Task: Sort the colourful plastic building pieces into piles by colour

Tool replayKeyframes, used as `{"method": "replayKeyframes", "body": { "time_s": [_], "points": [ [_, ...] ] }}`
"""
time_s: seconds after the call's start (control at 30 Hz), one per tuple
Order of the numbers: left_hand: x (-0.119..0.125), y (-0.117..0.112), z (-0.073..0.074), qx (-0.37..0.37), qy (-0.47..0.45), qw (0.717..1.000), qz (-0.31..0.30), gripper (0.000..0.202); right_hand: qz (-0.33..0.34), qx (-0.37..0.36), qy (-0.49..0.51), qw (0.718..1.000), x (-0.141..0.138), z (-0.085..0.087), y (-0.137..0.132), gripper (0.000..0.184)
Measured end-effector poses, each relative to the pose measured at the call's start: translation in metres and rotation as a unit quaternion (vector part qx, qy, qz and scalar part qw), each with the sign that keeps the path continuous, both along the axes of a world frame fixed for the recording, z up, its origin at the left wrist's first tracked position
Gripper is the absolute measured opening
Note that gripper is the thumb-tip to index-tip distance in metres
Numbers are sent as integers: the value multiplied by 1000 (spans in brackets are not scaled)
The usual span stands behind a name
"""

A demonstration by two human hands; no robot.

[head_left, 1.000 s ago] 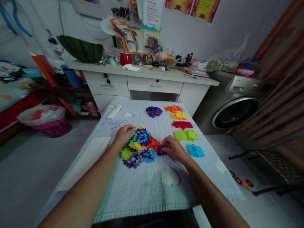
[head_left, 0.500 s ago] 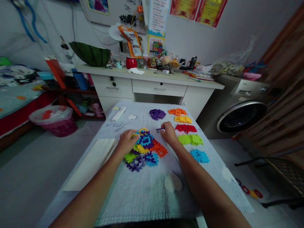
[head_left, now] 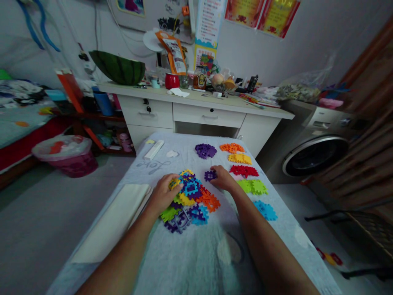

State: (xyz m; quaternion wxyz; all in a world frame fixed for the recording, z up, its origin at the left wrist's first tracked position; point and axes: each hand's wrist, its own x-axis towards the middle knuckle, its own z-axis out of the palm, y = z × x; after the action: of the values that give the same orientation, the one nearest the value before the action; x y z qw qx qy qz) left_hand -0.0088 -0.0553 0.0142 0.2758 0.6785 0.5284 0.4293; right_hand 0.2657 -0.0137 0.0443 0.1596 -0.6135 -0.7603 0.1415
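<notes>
With our right hand (head_left: 222, 178) we pinched a purple piece (head_left: 209, 176) above the table (head_left: 181, 262), between the mixed pile (head_left: 191, 188) and purple heap (head_left: 205, 151). Our left hand (head_left: 165, 193) gripped a yellow piece (head_left: 174, 183) at the pile's edge.

Shows dark purple on the square piece (head_left: 210, 176) and far heap (head_left: 205, 151). Mixes yellow, lime, blue, orange and purple through the pile (head_left: 190, 188). Runs plain through the orange cluster (head_left: 231, 148), yellow cluster (head_left: 240, 158), red cluster (head_left: 244, 170), lime cluster (head_left: 258, 187) and light-blue cluster (head_left: 266, 210). Scatters white hearts (head_left: 172, 153) and grey lettering (head_left: 153, 164) over the pale blue cloth (head_left: 184, 262).
</notes>
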Motion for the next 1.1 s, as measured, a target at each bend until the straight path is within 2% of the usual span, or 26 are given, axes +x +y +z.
{"method": "replayKeyframes", "body": {
  "time_s": [0.2, 0.3, 0.43, 0.53, 0.7, 0.83, 0.97, 1.03, 1.1],
  "points": [
    [-2, -1, 0, 14, 7, 1000, -10, 35, -33, 77, 49, 995, -18, 14, 47, 38],
    [-3, -1, 1, 14, 39, 999, -21, 34, -59, 90, 58, 992, -33, 17, 70, 32],
    [-4, -2, 1, 21, 62, 997, -36, 32, -92, 94, 78, 988, -50, 14, 92, 32],
    [-3, -2, 2, 22, 63, 997, -37, 32, -85, 112, 108, 984, -57, 8, 98, 38],
    [-1, -4, 5, 18, 65, 997, -30, 30, -41, 115, 127, 984, -54, 8, 80, 36],
    [-1, -5, 7, 21, 69, 997, -21, 29, 3, 35, 143, 989, -45, 18, 49, 24],
    [1, -5, 6, 24, 69, 997, -14, 27, 94, -49, 135, 985, -39, 29, 18, 17],
    [1, -4, 6, 24, 63, 998, -14, 26, 128, -84, 119, 981, -40, 34, 5, 21],
    [1, -4, 5, 23, 55, 998, -13, 25, 152, -107, 89, 979, -42, 38, -4, 33]
  ]
}}
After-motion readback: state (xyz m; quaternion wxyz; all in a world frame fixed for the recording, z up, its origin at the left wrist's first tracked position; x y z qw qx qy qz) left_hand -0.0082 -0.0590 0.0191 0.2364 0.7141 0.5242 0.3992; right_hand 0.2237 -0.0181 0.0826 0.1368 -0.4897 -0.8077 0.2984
